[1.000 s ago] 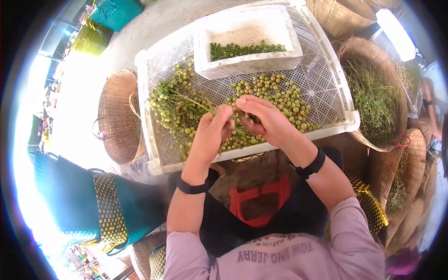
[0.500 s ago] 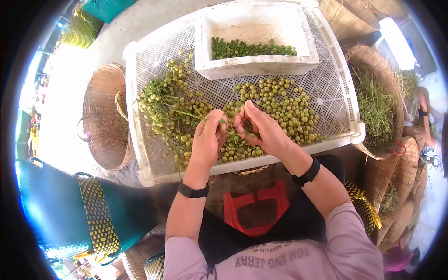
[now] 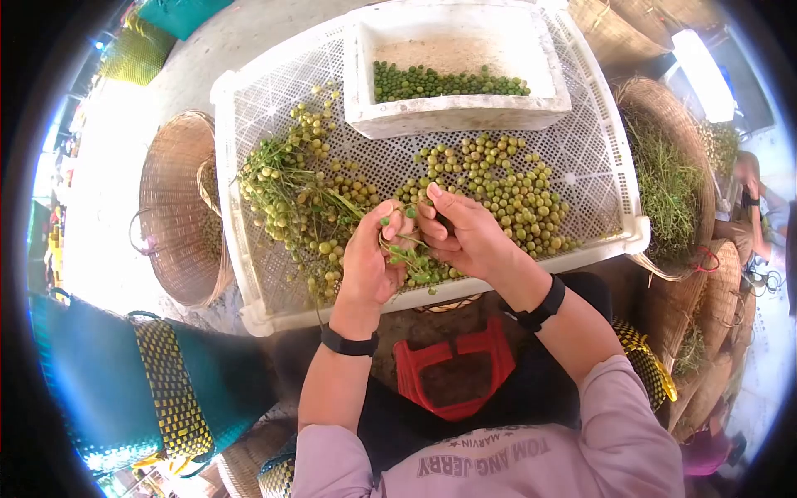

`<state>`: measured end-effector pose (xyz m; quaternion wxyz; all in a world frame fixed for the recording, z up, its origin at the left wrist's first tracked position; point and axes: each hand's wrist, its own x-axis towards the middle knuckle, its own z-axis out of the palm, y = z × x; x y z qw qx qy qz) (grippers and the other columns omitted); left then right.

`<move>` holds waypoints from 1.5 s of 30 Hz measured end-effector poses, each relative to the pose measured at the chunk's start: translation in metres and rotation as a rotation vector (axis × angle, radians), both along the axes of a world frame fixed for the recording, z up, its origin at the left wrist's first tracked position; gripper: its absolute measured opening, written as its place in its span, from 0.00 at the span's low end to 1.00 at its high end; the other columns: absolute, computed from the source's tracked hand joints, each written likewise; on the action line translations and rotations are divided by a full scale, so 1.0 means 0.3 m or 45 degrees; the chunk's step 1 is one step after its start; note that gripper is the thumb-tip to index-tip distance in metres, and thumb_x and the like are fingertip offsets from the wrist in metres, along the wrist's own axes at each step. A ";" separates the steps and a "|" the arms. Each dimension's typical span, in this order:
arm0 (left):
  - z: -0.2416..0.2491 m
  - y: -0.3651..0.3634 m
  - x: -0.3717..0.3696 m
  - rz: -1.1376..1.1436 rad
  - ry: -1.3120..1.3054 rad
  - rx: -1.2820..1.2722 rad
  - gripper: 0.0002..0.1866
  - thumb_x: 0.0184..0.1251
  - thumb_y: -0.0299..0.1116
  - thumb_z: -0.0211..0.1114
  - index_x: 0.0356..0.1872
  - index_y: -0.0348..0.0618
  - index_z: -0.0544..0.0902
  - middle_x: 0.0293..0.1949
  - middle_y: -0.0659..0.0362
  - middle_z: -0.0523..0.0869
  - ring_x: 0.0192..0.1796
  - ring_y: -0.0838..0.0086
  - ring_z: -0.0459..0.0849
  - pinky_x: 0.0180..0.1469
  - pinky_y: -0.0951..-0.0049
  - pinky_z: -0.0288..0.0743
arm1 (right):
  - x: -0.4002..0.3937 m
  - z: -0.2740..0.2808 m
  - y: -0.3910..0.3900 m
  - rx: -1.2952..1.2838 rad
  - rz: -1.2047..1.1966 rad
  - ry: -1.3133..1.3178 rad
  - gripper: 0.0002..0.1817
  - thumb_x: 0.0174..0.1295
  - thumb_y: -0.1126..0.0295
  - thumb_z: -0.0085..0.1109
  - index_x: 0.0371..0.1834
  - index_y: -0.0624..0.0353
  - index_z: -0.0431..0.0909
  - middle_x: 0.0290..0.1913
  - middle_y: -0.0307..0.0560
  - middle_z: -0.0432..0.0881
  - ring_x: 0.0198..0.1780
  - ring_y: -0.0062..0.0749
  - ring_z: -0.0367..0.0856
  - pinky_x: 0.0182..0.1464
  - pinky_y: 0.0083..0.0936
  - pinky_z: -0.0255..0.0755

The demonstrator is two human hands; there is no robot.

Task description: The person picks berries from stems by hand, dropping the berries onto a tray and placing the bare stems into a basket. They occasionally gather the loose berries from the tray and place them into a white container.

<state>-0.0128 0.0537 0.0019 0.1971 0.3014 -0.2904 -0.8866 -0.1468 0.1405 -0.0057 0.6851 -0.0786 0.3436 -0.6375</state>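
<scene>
A thin green sprig with small round berries point(image 3: 418, 264) hangs from my left hand point(image 3: 370, 259), whose thumb and fingers are closed on its stems. Close beside it, my right hand point(image 3: 470, 236) has its fingers curled and the thumb tip against them; what they hold is hidden. One green berry point(image 3: 410, 212) shows in the narrow gap between the two hands. Beneath both hands lie loose yellow-green berries point(image 3: 506, 191) on a white perforated plastic tray point(image 3: 598, 158). To the left, a heap of stemmed berries point(image 3: 278, 178) rests on the same tray.
A white foam box point(image 3: 457, 116) with dark green berries stands at the tray's far side. Woven baskets flank the tray, one at left point(image 3: 170, 207) and one with green stems point(image 3: 664, 191) at right. A red stool point(image 3: 452, 373) is below; another person's arm point(image 3: 751, 199) appears far right.
My left hand has turned slightly and the sprig now hangs more openly below the fingers. My right hand has shifted a little downward, its fingers more curled. The view has moved slightly.
</scene>
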 end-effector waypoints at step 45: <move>0.089 -0.014 -0.016 -0.006 -0.313 -0.629 0.19 0.74 0.41 0.48 0.20 0.49 0.66 0.20 0.70 0.65 0.21 0.87 0.56 0.23 0.82 0.48 | -0.192 0.170 -0.018 0.014 -0.284 0.199 0.09 0.69 0.67 0.47 0.31 0.55 0.73 0.23 0.36 0.71 0.17 0.14 0.60 0.15 0.15 0.52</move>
